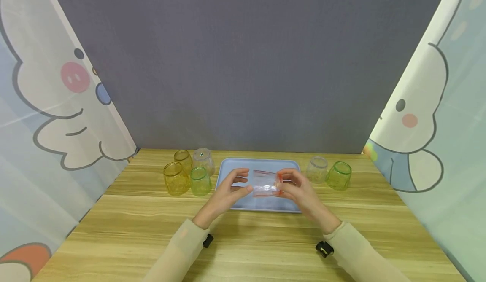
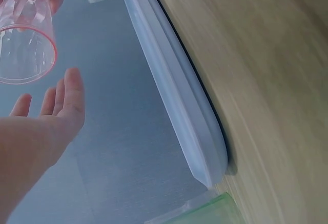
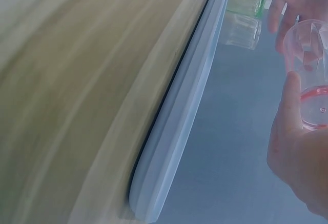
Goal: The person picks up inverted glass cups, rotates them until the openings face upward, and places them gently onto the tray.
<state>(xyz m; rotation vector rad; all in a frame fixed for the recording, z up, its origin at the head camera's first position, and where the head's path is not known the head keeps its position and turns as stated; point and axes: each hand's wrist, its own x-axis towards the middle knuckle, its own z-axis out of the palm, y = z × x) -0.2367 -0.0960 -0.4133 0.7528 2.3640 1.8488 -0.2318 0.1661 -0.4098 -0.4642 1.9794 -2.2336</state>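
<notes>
A clear pink-tinted cup (image 1: 263, 185) lies sideways in the air above the blue tray (image 1: 262, 206). My right hand (image 1: 298, 189) grips it round its base end, with the thumb along the side in the right wrist view. The cup's open rim points toward my left hand (image 1: 230, 189). In the left wrist view, the left hand (image 2: 54, 114) has relaxed, slightly bent fingers and stands just apart from the cup (image 2: 28, 49), holding nothing.
Left of the tray stand two amber cups (image 1: 176, 180), a clear cup (image 1: 203, 159) and a green cup (image 1: 201, 182). On the right are another clear cup (image 1: 317, 169) and green cup (image 1: 339, 175). A grey panel (image 1: 247, 71) rises behind the wooden table (image 1: 152, 248).
</notes>
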